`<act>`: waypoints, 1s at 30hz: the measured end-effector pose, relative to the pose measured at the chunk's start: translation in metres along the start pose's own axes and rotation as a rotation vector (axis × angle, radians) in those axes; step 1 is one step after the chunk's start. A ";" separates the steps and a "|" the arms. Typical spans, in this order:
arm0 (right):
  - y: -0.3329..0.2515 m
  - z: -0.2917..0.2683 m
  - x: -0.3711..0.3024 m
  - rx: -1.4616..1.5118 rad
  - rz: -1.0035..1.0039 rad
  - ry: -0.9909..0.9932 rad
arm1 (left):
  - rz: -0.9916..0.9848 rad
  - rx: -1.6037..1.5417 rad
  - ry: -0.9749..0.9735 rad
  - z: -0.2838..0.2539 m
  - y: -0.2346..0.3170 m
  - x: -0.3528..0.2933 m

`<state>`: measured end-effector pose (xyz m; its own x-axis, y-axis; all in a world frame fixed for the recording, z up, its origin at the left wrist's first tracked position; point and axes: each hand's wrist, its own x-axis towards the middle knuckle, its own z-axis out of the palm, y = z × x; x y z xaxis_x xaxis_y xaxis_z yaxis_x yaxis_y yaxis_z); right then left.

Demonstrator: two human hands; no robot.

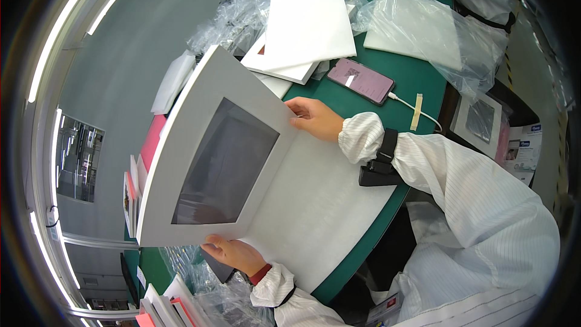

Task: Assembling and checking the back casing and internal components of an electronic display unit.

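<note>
A large white panel (190, 121) with a dark rectangular screen (227, 163) set into it stands tilted up between my hands. My right hand (318, 119) grips its upper right edge, thumb on the face and fingers partly hidden. At the lower edge my left hand (236, 254) holds it too, with its fingers behind. Beside the panel a white sheet (327, 188) lies over the green table; whether the two are joined I cannot tell. A black device is strapped round my right wrist.
A phone (362, 80) with a white cable lies on the green table (417, 75). White boards (311, 18) and clear plastic wrapping (230, 24) lie beyond. A plastic-bagged white sheet (417, 30) is at the far right. White and red stacked pieces (172, 303) stand near the lower left.
</note>
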<state>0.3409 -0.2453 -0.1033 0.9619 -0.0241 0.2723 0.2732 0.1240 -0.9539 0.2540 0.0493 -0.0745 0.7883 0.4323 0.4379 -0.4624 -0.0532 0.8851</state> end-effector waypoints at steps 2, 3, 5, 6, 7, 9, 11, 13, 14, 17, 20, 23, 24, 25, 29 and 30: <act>-0.004 0.002 -0.002 -0.021 0.001 -0.010 | -0.009 0.013 -0.012 -0.006 -0.002 0.001; -0.004 0.002 -0.002 -0.018 0.014 -0.002 | -0.008 0.015 -0.023 -0.006 -0.004 0.002; -0.005 0.001 -0.001 -0.015 0.025 0.006 | -0.007 0.016 -0.018 -0.006 -0.004 0.002; -0.003 0.001 -0.002 0.004 0.019 0.011 | -0.011 0.017 -0.013 -0.005 -0.005 0.001; -0.002 0.001 -0.002 0.022 0.012 0.017 | -0.013 0.017 -0.013 -0.003 -0.005 0.001; -0.003 -0.001 -0.002 0.012 0.013 0.006 | -0.015 -0.006 -0.002 0.000 -0.003 0.000; -0.004 0.001 -0.003 0.002 0.015 -0.007 | -0.009 -0.002 -0.001 -0.003 -0.003 -0.001; -0.003 0.000 -0.002 0.002 0.021 0.002 | 0.006 -0.006 -0.002 -0.003 -0.003 0.001; -0.002 -0.001 -0.001 0.001 0.018 0.001 | -0.001 -0.013 -0.007 -0.004 -0.005 0.001; -0.001 0.000 -0.002 0.012 0.011 0.001 | -0.005 -0.019 -0.016 -0.005 -0.004 0.000; -0.005 0.001 -0.002 -0.026 0.039 -0.015 | 0.005 -0.017 -0.019 -0.007 -0.004 0.001; -0.002 -0.001 -0.001 0.014 0.032 0.017 | 0.005 -0.027 -0.022 -0.003 -0.006 0.002; -0.003 -0.001 -0.002 0.018 0.034 0.008 | -0.001 -0.030 -0.024 -0.004 -0.006 0.001; -0.004 0.000 -0.002 0.023 0.035 -0.001 | -0.003 -0.029 -0.022 -0.006 -0.006 0.001; -0.007 0.002 -0.002 -0.013 0.057 -0.010 | 0.003 -0.034 -0.015 -0.005 -0.003 0.001; -0.005 0.001 -0.002 -0.006 0.051 0.000 | 0.004 -0.038 0.001 -0.003 -0.003 0.000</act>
<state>0.3372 -0.2444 -0.0990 0.9747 -0.0174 0.2229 0.2234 0.1194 -0.9674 0.2545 0.0524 -0.0774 0.7861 0.4327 0.4414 -0.4807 -0.0211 0.8766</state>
